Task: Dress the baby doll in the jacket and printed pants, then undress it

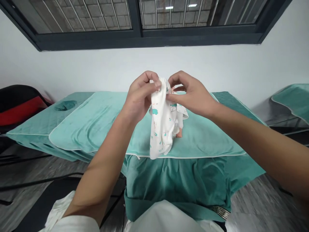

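A white baby garment with small teal and orange prints hangs in folds above the bed, at the middle of the view. My left hand pinches its top edge between thumb and fingers. On the other side, my right hand has its thumb and fingertips closed at the cloth near the top right. Behind the hanging fold, more printed cloth shows, and below that a small orange-tan piece peeks out. What that piece belongs to is hidden by the garment.
A light teal sheet with white piping covers a long bed that has a face hole at its left end. A black and red chair is at the left. Beyond the bed are a white wall and a barred window.
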The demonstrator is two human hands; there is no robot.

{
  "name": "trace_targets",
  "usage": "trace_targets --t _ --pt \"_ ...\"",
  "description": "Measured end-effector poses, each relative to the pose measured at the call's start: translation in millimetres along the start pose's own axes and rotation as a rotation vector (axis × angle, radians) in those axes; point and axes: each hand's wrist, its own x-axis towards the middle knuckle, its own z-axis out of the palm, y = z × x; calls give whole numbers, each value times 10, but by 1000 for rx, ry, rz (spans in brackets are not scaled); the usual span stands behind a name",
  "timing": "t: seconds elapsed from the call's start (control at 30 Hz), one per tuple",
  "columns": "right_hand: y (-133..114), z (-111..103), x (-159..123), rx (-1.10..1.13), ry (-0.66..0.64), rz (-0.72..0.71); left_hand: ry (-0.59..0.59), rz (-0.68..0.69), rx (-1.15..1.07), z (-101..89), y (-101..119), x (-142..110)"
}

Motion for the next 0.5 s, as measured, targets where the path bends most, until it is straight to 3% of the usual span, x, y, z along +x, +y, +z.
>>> trace_targets --t 0.07,0.17,0.23,0.37,0.5 --pt "6 -41 -17 -4 -72 57 36 4 96 -36 -27 -13" --pt "68 -124 -74 -46 -318 146 160 74 216 -139 -65 -17" --pt "128 -153 -117 -90 -382 180 233 132 289 -211 -84 -14" --pt "233 -93 -142 -120 -251 137 176 95 346 -208 -146 -38" --pt "317 -15 -98 -95 -174 112 -44 -156 278 -61 -285 -82"
